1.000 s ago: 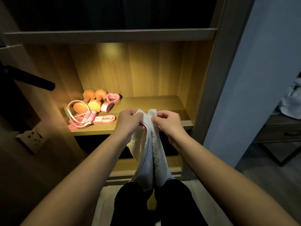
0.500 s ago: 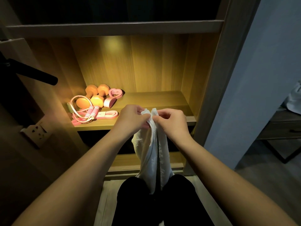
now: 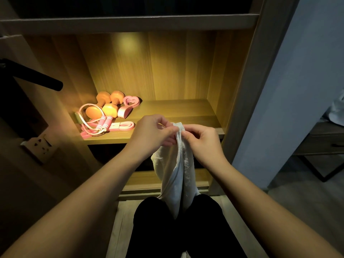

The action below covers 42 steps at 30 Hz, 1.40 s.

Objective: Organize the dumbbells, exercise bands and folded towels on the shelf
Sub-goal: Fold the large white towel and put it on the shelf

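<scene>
A wooden shelf unit [image 3: 247, 90] fills most of the view, with a blue-grey wall [image 3: 297, 90] to its right. Its lit middle shelf [image 3: 176, 110] glows warm yellow, and a lower shelf [image 3: 145, 177] shows below it in shadow. At the bottom are the person's legs [image 3: 176, 226] in black trousers.

A white towel [image 3: 176, 175] hangs in the air in front of the middle shelf's front edge. It is not on the shelf, and its bunched length drops down to between the knees. The left hand [image 3: 150, 131] and the right hand [image 3: 202, 140] are close together at the towel's top. Each has curled fingers, and each pinches the upper edge between thumb and fingertips.

At the left end of the middle shelf lie two orange dumbbells [image 3: 104, 107] side by side, running front to back. Just right of them sits a pink heart-shaped ring [image 3: 130, 102], with a pink block in front of it. In front of the dumbbells is a pink cord [image 3: 83, 116] with striped handles [image 3: 104, 124], looped over the nearer dumbbell ends. A flat pink band [image 3: 122, 126] lies beside the handles, near the shelf's front edge.

On the dark left side are a black lever handle [image 3: 37, 79] and a wall socket [image 3: 40, 144]. At the far right stands a low table [image 3: 323, 142].
</scene>
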Each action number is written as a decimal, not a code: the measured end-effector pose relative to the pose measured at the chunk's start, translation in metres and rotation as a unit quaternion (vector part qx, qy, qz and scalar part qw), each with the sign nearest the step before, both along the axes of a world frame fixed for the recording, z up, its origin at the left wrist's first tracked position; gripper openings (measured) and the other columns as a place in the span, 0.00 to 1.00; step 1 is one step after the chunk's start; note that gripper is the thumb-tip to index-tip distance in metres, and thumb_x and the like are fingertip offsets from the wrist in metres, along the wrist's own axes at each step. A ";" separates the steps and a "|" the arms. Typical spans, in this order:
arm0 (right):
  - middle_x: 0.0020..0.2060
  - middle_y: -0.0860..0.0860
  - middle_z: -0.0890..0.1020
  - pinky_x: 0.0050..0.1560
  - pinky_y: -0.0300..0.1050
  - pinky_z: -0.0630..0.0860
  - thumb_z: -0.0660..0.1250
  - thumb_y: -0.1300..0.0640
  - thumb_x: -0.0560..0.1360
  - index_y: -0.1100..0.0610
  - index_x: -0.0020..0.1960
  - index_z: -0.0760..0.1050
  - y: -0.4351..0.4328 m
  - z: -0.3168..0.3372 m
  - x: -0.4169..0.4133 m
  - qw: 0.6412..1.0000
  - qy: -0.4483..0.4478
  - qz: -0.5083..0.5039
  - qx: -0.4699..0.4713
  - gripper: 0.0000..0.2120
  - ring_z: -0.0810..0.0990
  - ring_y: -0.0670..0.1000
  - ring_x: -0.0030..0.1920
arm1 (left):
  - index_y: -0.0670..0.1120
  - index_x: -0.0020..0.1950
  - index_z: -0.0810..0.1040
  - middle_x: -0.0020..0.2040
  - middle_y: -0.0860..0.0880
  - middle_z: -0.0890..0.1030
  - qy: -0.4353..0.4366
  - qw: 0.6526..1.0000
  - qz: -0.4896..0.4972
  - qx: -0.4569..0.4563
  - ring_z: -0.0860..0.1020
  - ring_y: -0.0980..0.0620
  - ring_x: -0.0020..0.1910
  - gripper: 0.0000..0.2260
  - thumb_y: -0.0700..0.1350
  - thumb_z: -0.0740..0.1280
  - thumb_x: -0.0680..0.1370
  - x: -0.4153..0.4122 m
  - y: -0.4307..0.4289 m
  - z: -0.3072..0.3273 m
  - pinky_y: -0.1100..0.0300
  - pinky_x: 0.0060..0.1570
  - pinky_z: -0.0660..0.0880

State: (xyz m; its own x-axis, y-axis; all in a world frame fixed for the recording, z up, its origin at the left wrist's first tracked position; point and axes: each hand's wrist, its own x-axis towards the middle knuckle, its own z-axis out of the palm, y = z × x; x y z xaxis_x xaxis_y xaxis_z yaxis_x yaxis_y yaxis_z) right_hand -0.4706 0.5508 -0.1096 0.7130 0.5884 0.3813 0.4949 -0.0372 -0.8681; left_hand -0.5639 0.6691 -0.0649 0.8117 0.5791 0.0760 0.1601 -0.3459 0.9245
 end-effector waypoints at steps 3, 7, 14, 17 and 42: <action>0.47 0.45 0.85 0.54 0.41 0.78 0.65 0.61 0.79 0.54 0.56 0.82 -0.006 0.001 -0.005 0.998 0.036 0.040 0.022 0.10 0.82 0.42 0.50 | 0.39 0.45 0.78 0.37 0.43 0.84 -0.024 1.000 0.005 0.019 0.84 0.50 0.34 0.05 0.40 0.71 0.76 -0.003 -0.002 -0.006 0.60 0.35 0.82; 0.48 0.49 0.85 0.55 0.46 0.79 0.72 0.58 0.74 0.54 0.58 0.81 -0.010 -0.002 -0.010 0.994 0.056 0.094 0.001 0.12 0.83 0.47 0.51 | 0.38 0.45 0.79 0.36 0.43 0.83 -0.019 0.999 -0.034 0.021 0.83 0.53 0.32 0.05 0.39 0.71 0.75 -0.003 0.007 -0.005 0.63 0.32 0.80; 0.44 0.50 0.85 0.52 0.50 0.80 0.72 0.64 0.73 0.54 0.53 0.82 -0.007 0.007 0.004 0.998 0.034 0.059 -0.011 0.11 0.83 0.50 0.47 | 0.45 0.52 0.79 0.46 0.54 0.81 0.015 0.982 -0.130 0.135 0.78 0.63 0.42 0.12 0.47 0.75 0.73 0.014 0.043 -0.002 0.70 0.41 0.73; 0.47 0.52 0.85 0.53 0.49 0.80 0.70 0.64 0.74 0.55 0.56 0.81 -0.008 0.025 0.016 0.994 0.008 0.109 -0.020 0.11 0.83 0.52 0.49 | 0.56 0.68 0.70 0.62 0.65 0.73 0.069 0.958 -0.221 0.171 0.69 0.75 0.60 0.28 0.51 0.76 0.71 0.017 0.060 -0.007 0.74 0.55 0.67; 0.48 0.52 0.75 0.39 0.31 0.69 0.56 0.61 0.81 0.58 0.54 0.71 0.018 0.286 0.098 0.963 -0.230 -0.127 0.060 0.06 0.72 0.47 0.45 | 0.47 0.44 0.82 0.41 0.46 0.83 0.025 0.926 0.033 0.376 0.82 0.48 0.44 0.06 0.48 0.73 0.71 0.011 0.111 0.213 0.51 0.43 0.78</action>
